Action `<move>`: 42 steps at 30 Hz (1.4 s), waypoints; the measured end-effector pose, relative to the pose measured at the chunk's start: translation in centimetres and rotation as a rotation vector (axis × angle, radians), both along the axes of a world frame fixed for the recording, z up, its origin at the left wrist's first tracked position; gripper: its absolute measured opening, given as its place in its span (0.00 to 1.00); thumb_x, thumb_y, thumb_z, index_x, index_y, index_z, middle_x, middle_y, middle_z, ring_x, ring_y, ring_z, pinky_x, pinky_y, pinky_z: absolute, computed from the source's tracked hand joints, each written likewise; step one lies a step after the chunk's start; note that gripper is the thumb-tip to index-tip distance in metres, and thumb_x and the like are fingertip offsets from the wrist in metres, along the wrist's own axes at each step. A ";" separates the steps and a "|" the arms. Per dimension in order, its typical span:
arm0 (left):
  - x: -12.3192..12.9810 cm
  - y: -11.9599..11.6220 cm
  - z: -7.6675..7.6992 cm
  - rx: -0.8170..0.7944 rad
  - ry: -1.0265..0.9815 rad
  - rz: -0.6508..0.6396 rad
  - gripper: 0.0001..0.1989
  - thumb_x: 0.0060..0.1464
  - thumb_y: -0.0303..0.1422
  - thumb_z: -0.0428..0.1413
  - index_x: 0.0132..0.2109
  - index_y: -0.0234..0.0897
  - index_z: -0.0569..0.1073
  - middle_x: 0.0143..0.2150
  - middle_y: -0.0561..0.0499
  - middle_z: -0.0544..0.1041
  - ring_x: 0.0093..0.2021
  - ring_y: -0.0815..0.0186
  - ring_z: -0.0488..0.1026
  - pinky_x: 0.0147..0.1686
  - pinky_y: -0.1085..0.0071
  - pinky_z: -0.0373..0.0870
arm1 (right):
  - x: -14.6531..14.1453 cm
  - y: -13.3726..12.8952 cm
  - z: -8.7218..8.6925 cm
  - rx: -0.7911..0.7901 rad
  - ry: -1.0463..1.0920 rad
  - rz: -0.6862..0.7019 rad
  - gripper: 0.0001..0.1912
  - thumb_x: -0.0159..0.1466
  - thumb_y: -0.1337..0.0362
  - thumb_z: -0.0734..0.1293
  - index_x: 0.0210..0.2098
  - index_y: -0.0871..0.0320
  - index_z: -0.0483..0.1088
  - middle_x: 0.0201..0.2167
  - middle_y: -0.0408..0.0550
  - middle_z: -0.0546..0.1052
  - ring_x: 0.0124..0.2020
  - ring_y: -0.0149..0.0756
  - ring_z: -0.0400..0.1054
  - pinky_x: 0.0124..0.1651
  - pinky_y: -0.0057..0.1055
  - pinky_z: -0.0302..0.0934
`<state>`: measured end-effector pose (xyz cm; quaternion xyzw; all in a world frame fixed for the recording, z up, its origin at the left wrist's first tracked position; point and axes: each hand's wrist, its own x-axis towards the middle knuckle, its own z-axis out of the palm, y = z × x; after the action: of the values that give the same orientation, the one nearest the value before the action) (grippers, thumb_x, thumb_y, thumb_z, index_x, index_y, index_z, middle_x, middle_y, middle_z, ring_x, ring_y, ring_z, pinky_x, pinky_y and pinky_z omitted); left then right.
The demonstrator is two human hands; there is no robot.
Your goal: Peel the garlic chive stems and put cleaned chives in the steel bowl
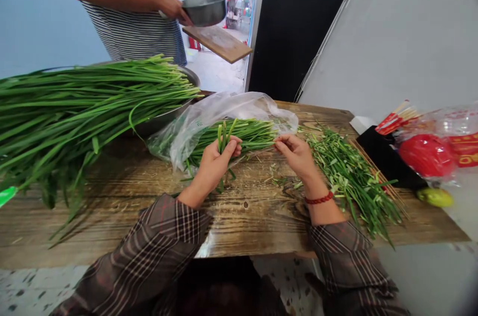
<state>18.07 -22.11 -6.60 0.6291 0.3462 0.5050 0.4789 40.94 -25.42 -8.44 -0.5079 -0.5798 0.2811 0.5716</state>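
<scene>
My left hand is wrapped round a few green stalks that stick up between thumb and fingers, above the wooden table. My right hand, with a red bead bracelet, pinches at the pale cut ends of the green leaves lying on a clear plastic bag. What its fingertips hold is too small to make out. A heap of trimmed scraps lies to the right of my right hand. A large bunch of long green leaves rests over a metal bowl on the left.
Across the wooden table, a person in a striped shirt holds a dark round pan beside a wooden board. A black box, a red bundle in plastic and a yellow-green item are at the right.
</scene>
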 end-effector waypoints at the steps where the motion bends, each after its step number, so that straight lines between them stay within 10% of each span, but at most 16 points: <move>1: 0.0 0.0 0.0 0.062 0.045 0.020 0.14 0.59 0.42 0.53 0.41 0.35 0.74 0.36 0.49 0.75 0.37 0.66 0.73 0.41 0.70 0.69 | -0.4 -0.1 0.0 0.000 -0.025 0.017 0.09 0.62 0.57 0.67 0.36 0.56 0.73 0.30 0.44 0.76 0.30 0.32 0.71 0.36 0.30 0.65; 11: -0.5 -0.1 -0.3 0.545 0.559 0.174 0.15 0.63 0.39 0.48 0.44 0.37 0.77 0.46 0.45 0.78 0.50 0.58 0.69 0.53 0.61 0.61 | -2.7 -0.8 0.3 0.069 -0.226 0.031 0.08 0.62 0.59 0.67 0.33 0.55 0.75 0.31 0.45 0.78 0.31 0.33 0.70 0.36 0.31 0.64; 18: 0.2 0.2 -1.1 0.239 0.528 -0.113 0.16 0.61 0.39 0.48 0.41 0.34 0.76 0.34 0.48 0.77 0.35 0.62 0.72 0.37 0.69 0.65 | -2.9 -0.7 0.2 0.024 -0.016 0.029 0.09 0.60 0.56 0.69 0.34 0.56 0.75 0.29 0.44 0.77 0.28 0.31 0.70 0.34 0.30 0.66; 31: 0.4 -0.1 -0.7 0.178 0.521 -0.065 0.07 0.56 0.34 0.50 0.34 0.36 0.70 0.29 0.54 0.73 0.31 0.67 0.68 0.36 0.72 0.63 | -3.3 -0.5 -0.4 -0.013 0.079 0.025 0.16 0.60 0.55 0.69 0.45 0.54 0.71 0.31 0.44 0.77 0.31 0.31 0.70 0.36 0.30 0.66; 42: 0.7 -0.6 -1.1 -0.050 0.385 -0.276 0.08 0.58 0.38 0.49 0.38 0.38 0.64 0.23 0.57 0.71 0.18 0.70 0.66 0.23 0.73 0.62 | -4.4 -0.7 -0.4 0.033 -0.056 0.043 0.18 0.59 0.64 0.67 0.49 0.55 0.68 0.33 0.43 0.74 0.31 0.30 0.68 0.37 0.29 0.64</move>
<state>18.75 -22.69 -7.70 0.7430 0.3543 0.2967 0.4842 36.53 -26.12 -8.86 -0.4933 -0.6111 0.2695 0.5573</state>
